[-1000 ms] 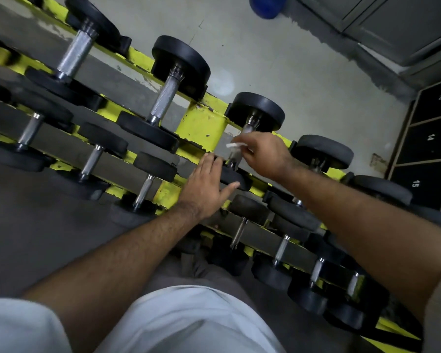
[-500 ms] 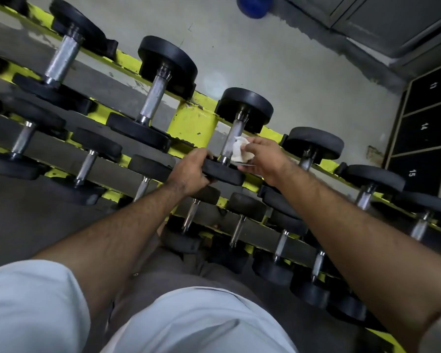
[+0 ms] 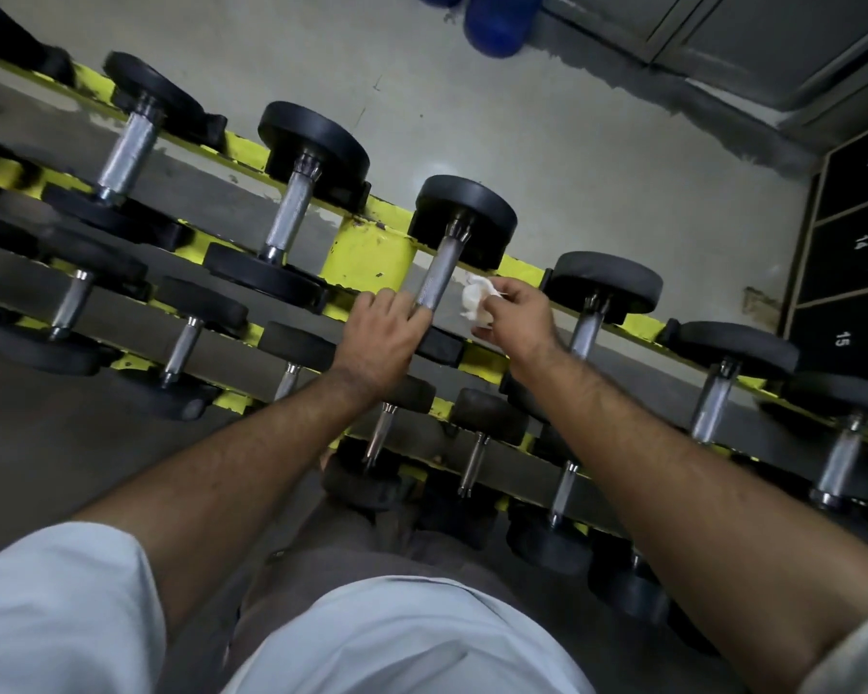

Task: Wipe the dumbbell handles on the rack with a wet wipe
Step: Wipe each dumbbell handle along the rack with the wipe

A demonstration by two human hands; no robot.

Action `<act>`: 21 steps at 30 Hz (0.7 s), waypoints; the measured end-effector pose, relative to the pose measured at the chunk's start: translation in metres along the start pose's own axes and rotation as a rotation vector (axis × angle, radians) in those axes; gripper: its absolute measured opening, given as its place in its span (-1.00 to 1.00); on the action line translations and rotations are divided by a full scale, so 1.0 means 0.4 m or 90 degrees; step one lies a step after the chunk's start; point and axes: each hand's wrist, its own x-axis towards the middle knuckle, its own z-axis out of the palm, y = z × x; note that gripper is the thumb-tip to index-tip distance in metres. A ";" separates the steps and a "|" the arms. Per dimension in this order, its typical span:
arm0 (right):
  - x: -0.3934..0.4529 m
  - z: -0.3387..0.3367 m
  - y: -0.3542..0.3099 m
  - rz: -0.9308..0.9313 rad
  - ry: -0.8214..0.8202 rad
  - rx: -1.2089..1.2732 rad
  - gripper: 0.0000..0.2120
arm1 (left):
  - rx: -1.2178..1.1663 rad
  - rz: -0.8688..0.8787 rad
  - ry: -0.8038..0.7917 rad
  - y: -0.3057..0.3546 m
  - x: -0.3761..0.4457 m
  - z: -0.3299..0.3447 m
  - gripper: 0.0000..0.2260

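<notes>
Reaching forward from a light shirt (image 3: 412,638) at 6 o'clock, two bare forearms run up toward the middle of the view. Between them, the lowest tier of the yellow rack (image 3: 372,252) holds small dumbbells whose thin chrome bars show at about 5 o'clock of the hands.

At centre, the left hand (image 3: 382,338) rests on the near black head of one upper-tier dumbbell (image 3: 464,217), covering most of it, fingers curled over it and fingertips touching the lower end of its knurled handle (image 3: 437,278). Just at 3 o'clock of it, the right hand (image 3: 517,318) pinches a crumpled white wet wipe (image 3: 474,300) between thumb and fingers. The wipe sits just beside the handle on its right; whether it touches the metal I cannot tell.

Along the same tier, other dumbbells lie side by side, two toward 10 o'clock and more toward 3 o'clock, each with its far head resting on the yellow rail.

Beyond the rack lies a grey concrete floor (image 3: 547,142). A blue object (image 3: 502,22) sits at 12 o'clock, and dark numbered lockers (image 3: 858,242) stand at 2 o'clock.
</notes>
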 end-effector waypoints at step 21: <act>0.170 0.015 0.004 -0.777 -0.101 -0.519 -0.68 | -0.055 -0.113 -0.055 0.081 -0.002 -0.015 -0.43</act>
